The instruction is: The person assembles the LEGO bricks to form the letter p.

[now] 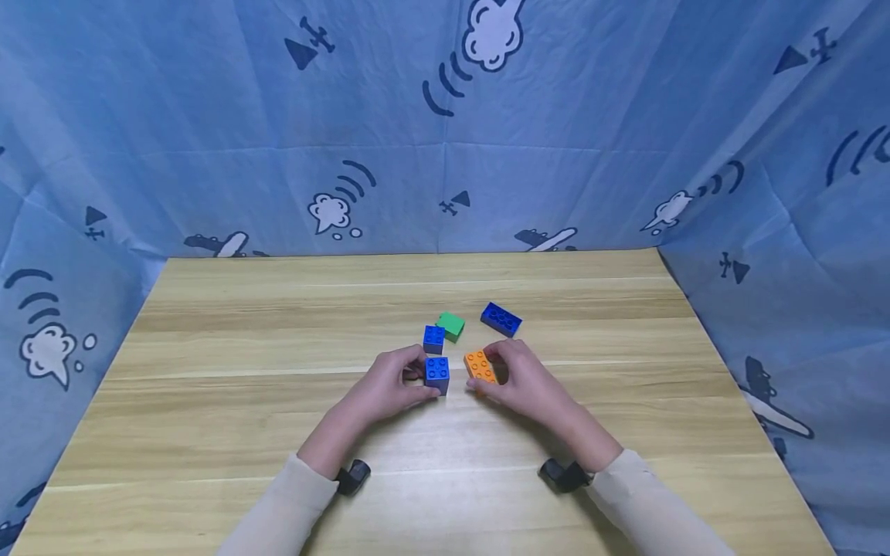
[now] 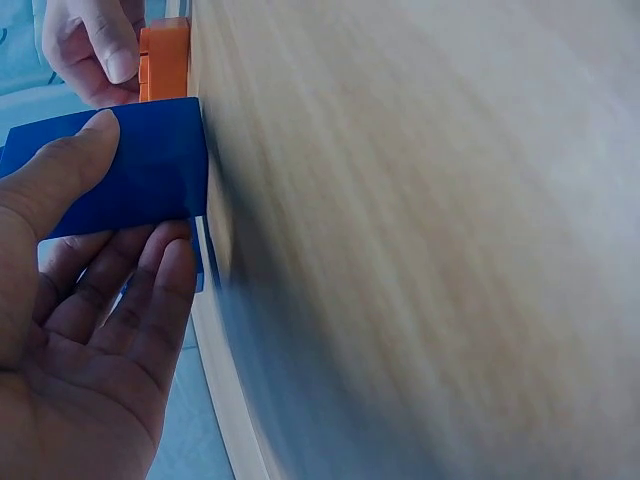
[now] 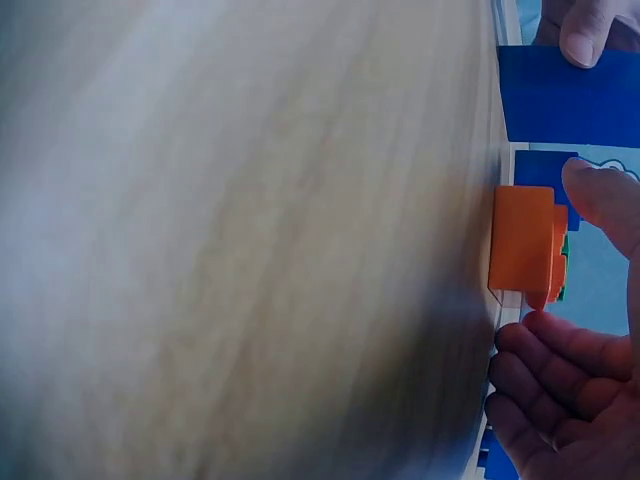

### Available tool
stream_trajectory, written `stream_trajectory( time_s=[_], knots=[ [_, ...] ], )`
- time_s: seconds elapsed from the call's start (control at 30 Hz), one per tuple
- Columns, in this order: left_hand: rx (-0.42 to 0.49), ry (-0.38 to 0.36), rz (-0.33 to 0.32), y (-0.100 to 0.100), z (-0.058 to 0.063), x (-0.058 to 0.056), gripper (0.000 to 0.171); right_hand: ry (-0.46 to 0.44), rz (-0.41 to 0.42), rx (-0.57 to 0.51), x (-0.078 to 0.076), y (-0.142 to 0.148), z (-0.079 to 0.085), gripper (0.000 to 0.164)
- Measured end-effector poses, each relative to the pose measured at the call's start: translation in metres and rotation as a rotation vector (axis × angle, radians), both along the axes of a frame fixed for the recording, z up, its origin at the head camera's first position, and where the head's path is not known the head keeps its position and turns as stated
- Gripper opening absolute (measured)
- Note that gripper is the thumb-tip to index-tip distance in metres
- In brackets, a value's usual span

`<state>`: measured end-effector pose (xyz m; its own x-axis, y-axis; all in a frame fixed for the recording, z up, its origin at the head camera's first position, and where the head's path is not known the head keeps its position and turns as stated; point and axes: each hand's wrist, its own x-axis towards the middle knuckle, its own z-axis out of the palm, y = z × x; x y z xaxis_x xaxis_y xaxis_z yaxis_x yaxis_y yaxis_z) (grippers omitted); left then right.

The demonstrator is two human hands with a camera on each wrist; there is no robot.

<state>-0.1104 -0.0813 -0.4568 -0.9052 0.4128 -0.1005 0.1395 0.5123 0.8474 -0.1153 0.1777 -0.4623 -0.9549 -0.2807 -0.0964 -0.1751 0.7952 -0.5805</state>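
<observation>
From the head view, the right hand's (image 1: 523, 378) thumb hides the near end of the orange brick (image 1: 479, 365); the tall blue block (image 1: 437, 374) covers fingertips of the left hand (image 1: 392, 384). By the right wrist, that block runs out of sight, and the tabletop (image 3: 250, 240) blurs.

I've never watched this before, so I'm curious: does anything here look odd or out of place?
Slightly: the green block, next to the small blue block, shows a smooth upper face, whereas the orange block has studs on top; the green one may be on its side. Nothing looks broken.
</observation>
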Motion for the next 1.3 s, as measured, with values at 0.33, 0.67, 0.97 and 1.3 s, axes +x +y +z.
stream_trajectory(
  time_s=[0.33, 0.67, 0.97, 1.3],
  knots=[
    [0.007, -0.002, 0.001, -0.0003, -0.0013, 0.0, 0.028, 0.042, 0.003, 0.054, 0.0022, -0.0062, 0.0004, 0.068],
    [0.007, 0.01, -0.001, 0.0, -0.002, -0.0003, 0.028, 0.072, 0.016, 0.063, -0.0003, -0.0055, -0.0013, 0.052],
    [0.009, 0.014, 0.002, -0.0006, -0.0022, -0.0006, 0.028, 0.097, 0.045, 0.054, -0.0024, -0.0043, -0.002, 0.044],
    [0.018, 0.012, 0.001, -0.0008, -0.0029, -0.0002, 0.028, 0.07, 0.037, 0.038, -0.0044, -0.0072, -0.0026, 0.048]
  ],
)
